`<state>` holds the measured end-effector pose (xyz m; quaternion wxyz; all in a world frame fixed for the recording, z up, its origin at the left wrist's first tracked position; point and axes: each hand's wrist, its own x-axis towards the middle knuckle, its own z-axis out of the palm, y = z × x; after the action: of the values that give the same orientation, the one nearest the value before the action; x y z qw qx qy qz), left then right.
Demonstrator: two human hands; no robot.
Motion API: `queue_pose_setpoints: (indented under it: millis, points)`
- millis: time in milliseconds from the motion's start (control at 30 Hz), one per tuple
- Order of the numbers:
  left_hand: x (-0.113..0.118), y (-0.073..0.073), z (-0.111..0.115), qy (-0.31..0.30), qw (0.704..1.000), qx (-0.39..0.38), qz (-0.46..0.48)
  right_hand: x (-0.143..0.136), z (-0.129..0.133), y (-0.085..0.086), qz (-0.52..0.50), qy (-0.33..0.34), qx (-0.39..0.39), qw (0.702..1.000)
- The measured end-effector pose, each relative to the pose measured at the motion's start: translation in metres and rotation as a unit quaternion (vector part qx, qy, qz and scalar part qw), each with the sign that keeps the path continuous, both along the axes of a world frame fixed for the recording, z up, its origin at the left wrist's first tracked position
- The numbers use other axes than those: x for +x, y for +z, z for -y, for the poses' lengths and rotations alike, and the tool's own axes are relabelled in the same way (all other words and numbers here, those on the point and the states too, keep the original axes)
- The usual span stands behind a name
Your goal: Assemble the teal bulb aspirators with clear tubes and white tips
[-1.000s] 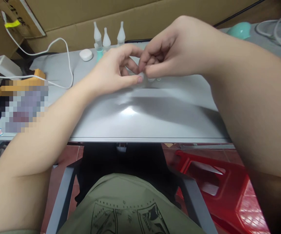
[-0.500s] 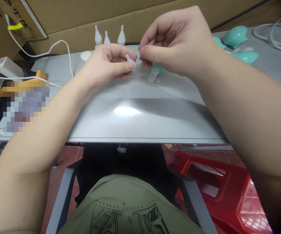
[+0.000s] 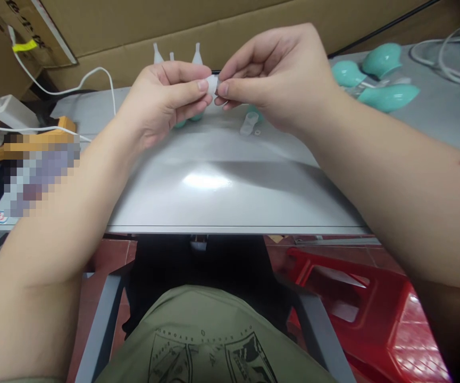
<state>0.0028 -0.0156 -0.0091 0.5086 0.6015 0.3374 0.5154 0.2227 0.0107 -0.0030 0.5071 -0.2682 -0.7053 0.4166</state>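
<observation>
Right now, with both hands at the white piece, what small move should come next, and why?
Perhaps hold the left hand steady and press gently with the right hand: the left pinches the white piece, while the right sits at its other end.

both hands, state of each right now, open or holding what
Left hand: closed, holding a small white plastic piece.
Right hand: pinched closed at the piece's end; what it grips cannot be told.
</observation>
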Motion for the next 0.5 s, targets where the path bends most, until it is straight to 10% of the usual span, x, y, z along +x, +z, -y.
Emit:
queue_pose_setpoints:
  millis: [500]
  points:
    - [0.0022,-0.0028,-0.0021,-0.001,1.0,0.009,-0.009,-0.0013,0.0056,0.0009,-0.019,0.005,0.018,1.0]
